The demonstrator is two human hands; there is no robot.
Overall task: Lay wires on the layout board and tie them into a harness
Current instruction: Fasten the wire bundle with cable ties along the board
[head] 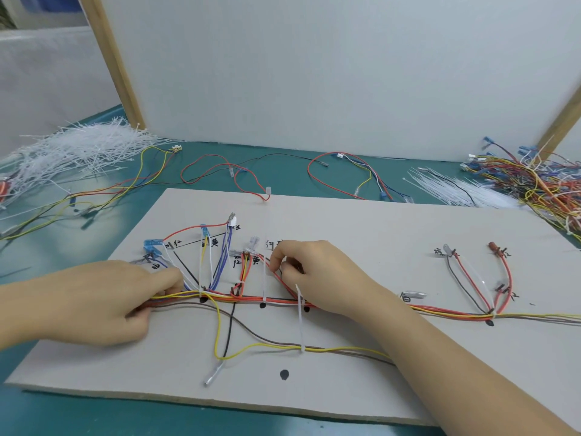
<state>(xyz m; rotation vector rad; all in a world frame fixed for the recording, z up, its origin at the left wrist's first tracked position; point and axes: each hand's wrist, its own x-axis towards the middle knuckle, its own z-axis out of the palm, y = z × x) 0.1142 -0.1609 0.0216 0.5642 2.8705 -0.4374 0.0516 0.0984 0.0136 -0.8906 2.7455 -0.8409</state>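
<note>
Our left hand (119,302) grips the wire bundle (251,298) against the layout board (361,234), steadying it, while our right hand (309,272) pinches a red wire (276,275) beside a white cable tie (300,319).

I see a pale grey layout board (361,234) with black dots and handwriting on a teal table (94,413). Red, yellow, brown and white wires (440,311) run between my hands; white cable ties (300,319) cross them.
</note>
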